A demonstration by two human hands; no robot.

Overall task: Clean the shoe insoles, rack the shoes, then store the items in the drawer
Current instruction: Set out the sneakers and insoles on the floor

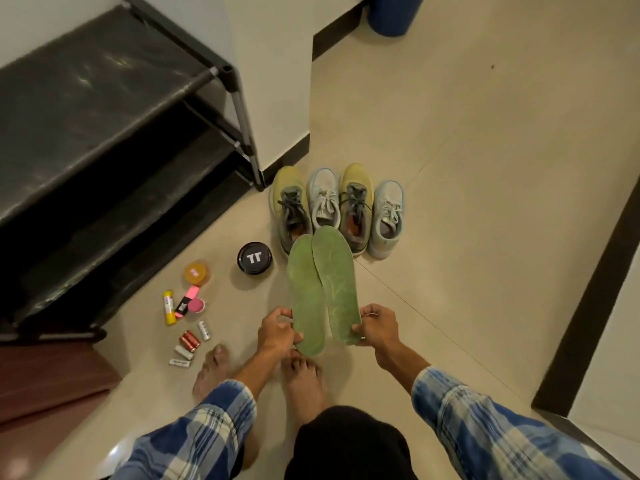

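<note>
Two green insoles stand side by side, held up over the floor. My left hand [277, 329] pinches the heel end of the left insole [306, 296]. My right hand [377, 325] pinches the heel end of the right insole [336, 282]. Behind them on the floor stand several shoes in a row: a yellow-grey shoe [289, 206], a pale blue shoe [323, 199], a second yellow-grey shoe [356, 202] and a second pale blue shoe [386, 216]. The black shoe rack [104, 116] stands at the left.
Small items lie on the floor by the rack: a black round tin [254, 258], an orange jar [197, 273], a yellow tube [168, 306], a pink item [188, 303] and several batteries [190, 341]. My bare feet [301, 372] are below the insoles. A blue bin [394, 12] stands far back.
</note>
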